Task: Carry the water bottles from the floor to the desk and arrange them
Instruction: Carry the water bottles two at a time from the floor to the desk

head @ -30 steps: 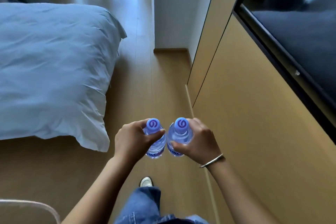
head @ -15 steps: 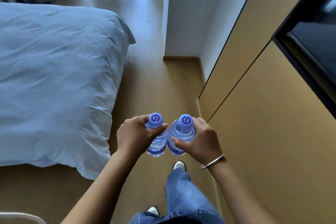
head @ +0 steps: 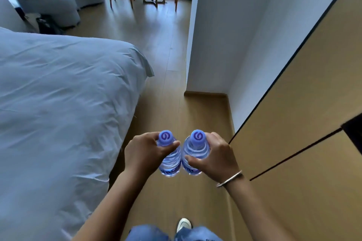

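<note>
One bottle (head: 170,159) in each hand

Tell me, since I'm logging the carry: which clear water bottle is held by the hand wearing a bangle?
The right-hand clear plastic bottle with the purple cap, gripped by the right hand, whose wrist carries the silver bangle.

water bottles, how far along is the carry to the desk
Done: both bottles are off the floor. In hand: the left hand grips the left bottle and the right hand grips the right bottle, both upright, caps up, held side by side over the wooden floor between the bed and the wall panels. Left: reaching the desk, which I can't pick out here, then setting down and arranging them.
</note>
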Tool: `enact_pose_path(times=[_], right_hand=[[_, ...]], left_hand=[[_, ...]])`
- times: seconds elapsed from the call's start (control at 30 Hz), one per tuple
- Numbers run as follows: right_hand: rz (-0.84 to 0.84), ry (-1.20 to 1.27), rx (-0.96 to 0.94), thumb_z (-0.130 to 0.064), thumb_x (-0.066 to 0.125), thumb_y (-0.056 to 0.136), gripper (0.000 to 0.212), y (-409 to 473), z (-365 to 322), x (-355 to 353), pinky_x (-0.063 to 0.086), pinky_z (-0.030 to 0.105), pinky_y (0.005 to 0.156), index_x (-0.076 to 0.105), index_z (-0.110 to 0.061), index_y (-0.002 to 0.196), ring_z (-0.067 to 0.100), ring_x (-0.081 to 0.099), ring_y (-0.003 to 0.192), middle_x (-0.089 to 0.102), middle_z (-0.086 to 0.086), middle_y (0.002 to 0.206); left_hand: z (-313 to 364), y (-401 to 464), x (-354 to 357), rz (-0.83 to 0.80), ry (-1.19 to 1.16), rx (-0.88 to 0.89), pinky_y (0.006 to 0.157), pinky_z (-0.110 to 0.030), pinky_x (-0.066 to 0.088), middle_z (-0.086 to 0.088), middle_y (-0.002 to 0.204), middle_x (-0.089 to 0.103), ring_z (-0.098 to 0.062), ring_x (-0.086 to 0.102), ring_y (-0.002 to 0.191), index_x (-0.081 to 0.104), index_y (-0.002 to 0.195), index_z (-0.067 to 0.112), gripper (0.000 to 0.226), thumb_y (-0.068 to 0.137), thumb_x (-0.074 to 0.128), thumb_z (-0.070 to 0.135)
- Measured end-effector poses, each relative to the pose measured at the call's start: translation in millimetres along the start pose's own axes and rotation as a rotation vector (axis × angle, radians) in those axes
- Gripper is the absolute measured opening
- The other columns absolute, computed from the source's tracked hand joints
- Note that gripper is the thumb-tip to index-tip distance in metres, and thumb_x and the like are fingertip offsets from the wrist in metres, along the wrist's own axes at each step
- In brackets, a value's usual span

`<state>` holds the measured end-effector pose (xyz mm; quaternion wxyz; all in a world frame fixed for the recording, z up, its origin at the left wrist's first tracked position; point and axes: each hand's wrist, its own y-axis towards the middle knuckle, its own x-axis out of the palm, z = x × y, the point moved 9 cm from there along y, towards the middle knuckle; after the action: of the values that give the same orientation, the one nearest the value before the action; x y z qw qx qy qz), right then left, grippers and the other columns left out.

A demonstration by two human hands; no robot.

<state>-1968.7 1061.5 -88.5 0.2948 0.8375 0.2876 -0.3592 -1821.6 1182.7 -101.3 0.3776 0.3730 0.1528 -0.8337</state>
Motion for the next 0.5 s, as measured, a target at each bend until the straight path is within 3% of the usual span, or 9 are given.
enact_pose_path(times=[0.13,0.33,0.5], right_hand=[[-0.002,0.025,-0.006,-0.039,0.081,0.058,0.042,60.6,13.4,11.7,0.048,0.033,0.064,0.063,-0.010,0.082,0.025,0.057,0.070,0.060,0.005,0.076],[-0.040,0.020,0.008,-0.040,0.081,0.060,0.042,161.9,30.0,50.5,0.045,0.033,0.067,0.063,-0.009,0.082,0.024,0.057,0.072,0.060,0.005,0.076],[0.004,0.012,0.039,-0.038,0.081,0.060,0.040,267.1,30.7,82.1,0.044,0.032,0.066,0.064,-0.008,0.081,0.025,0.056,0.071,0.060,0.006,0.076]], left_hand=[[5.9,58.2,4.3,0.051,-0.010,0.002,0.055,-0.026,0.043,0.010,0.056,0.061,-0.009,0.059,0.061,0.072,0.077,0.033,0.032,0.066,0.065,0.062],[-7.4,170.3,11.8,0.063,-0.079,-0.022,0.055,-0.028,0.048,0.010,0.061,0.067,-0.008,0.064,0.063,0.072,0.073,0.029,0.029,0.064,0.072,0.056],[-17.1,287.1,0.6,0.054,-0.091,0.003,0.054,-0.021,0.043,0.008,0.064,0.071,-0.008,0.066,0.064,0.073,0.072,0.026,0.025,0.063,0.078,0.049]])
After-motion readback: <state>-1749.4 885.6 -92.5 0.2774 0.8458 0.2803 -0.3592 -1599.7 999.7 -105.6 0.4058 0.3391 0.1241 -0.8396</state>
